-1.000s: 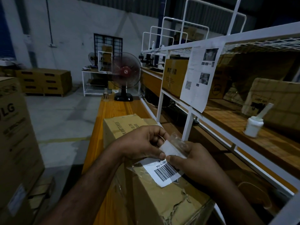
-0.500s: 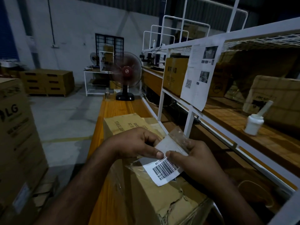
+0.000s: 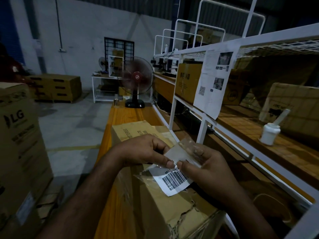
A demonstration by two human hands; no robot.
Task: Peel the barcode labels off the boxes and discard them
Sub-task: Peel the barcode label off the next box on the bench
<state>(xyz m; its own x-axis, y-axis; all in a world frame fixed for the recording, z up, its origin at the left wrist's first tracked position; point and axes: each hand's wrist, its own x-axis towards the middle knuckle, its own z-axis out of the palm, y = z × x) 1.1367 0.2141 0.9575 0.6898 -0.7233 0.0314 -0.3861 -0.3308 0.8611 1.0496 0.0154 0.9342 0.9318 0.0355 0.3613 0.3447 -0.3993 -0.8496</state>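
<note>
Pinching the white barcode label (image 3: 174,182) along its upper edge, I am working both hands close together in the lower middle of the frame. My left hand (image 3: 146,152) is gripping the label's top between thumb and forefinger, and my right hand (image 3: 207,168) is nipping it just beside, thumb tips almost touching. The label is hanging over the top of the torn brown cardboard box (image 3: 155,213), which is sitting on the orange wooden worktop (image 3: 124,116); I cannot tell whether its lower corner is stuck down. A crumpled strip of clear tape (image 3: 188,144) is standing up behind my right fingers, clinging to the label. I am judging this to be the peeling step, nearly finished. The next move is calling for a steady pull up and away without tearing, then discarding the label; no bin is showing.
</note>
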